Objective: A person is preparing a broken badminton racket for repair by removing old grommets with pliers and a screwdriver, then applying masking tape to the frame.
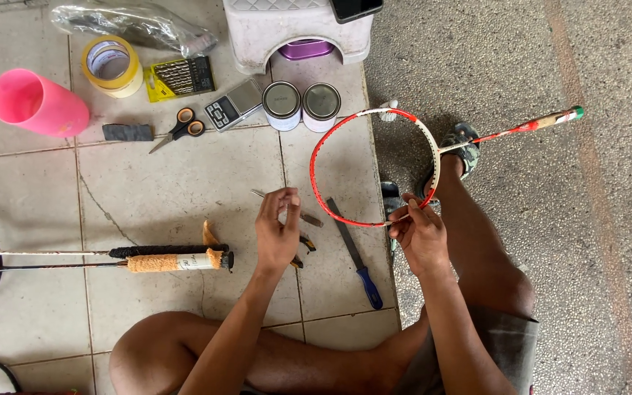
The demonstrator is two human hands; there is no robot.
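Tiled floor: right hand (420, 235) grips racket frame (374, 167).

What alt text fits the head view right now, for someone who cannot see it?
A seated person's right hand holds an unstrung red-and-white racket frame by its rim, while the left hand pinches something small beside it. Scissors, tape, two tins and a file lie on the tiled floor.

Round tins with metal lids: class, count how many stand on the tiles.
2. The left tin and right tin stand side by side below the white stool; more may hide under it.
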